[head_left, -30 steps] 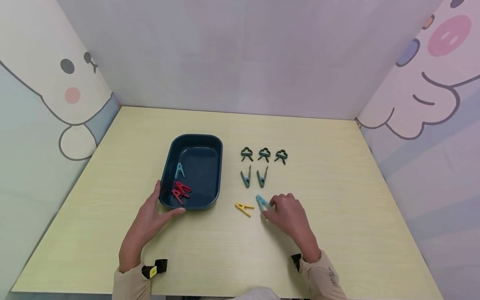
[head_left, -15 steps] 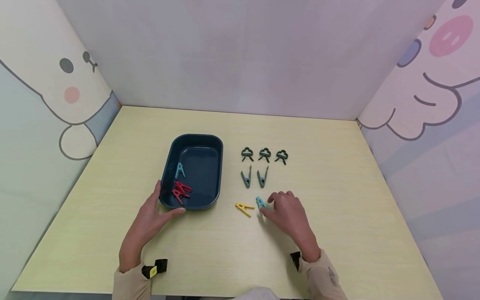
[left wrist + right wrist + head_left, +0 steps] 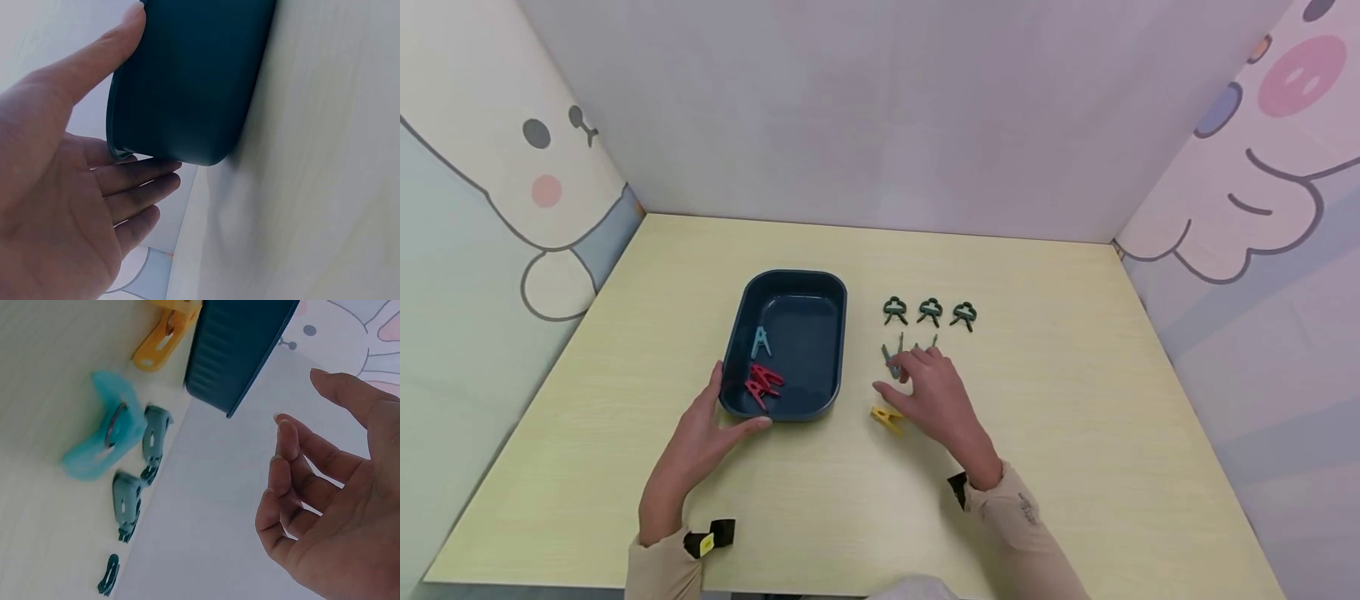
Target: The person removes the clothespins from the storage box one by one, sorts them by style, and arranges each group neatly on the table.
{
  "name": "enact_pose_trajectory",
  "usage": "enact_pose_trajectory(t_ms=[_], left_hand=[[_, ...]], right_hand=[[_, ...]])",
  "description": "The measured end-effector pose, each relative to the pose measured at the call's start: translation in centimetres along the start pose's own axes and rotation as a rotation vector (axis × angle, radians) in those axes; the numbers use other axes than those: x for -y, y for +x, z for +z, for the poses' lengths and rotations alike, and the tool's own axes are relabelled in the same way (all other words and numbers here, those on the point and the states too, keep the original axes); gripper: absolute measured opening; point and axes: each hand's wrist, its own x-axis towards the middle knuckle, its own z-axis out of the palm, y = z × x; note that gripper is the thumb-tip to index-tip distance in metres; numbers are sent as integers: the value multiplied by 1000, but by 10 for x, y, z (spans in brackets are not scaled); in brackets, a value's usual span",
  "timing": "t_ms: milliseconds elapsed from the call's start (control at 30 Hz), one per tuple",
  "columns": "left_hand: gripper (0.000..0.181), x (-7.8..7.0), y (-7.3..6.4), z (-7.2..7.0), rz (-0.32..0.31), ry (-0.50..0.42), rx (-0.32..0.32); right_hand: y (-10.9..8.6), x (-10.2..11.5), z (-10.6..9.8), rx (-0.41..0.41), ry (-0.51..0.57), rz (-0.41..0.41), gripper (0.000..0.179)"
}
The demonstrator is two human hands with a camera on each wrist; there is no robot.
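My left hand (image 3: 696,446) touches the near-left corner of a dark blue tray (image 3: 805,367), its thumb at the near wall and its fingers, fairly straight, along the left side. Above the table my right hand (image 3: 936,404) hovers with thumb and index finger apart, holding nothing. Under it, a light blue clothespin (image 3: 128,431) lies on the table in the right wrist view; the hand hides it in the head view. Near its thumb lies a yellow clothespin (image 3: 886,418). Two grey-green clothespins (image 3: 889,367) are partly covered by the fingers.
Inside the tray lie a light blue clothespin (image 3: 761,342) and red clothespins (image 3: 764,379), overlapping. Three dark green clips (image 3: 930,310) form a row behind the grey-green ones. The pale wooden table (image 3: 1075,400) meets walls at its back and sides.
My right hand has let go of the light blue clothespin and moved up and left, over the grey-green ones. The left hand and tray stay in place.
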Motion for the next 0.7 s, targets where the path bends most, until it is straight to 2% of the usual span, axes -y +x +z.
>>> enact_pose_trajectory(t_ms=[133, 400, 700], left_hand=[[124, 0, -1, 0, -8, 1, 1], [123, 1, -1, 1, 5, -9, -4], [123, 0, -1, 1, 10, -2, -11]], right_hand=[[14, 13, 9, 9, 48, -71, 30], [36, 35, 30, 112, 87, -101, 35], [59, 55, 49, 213, 35, -149, 41]])
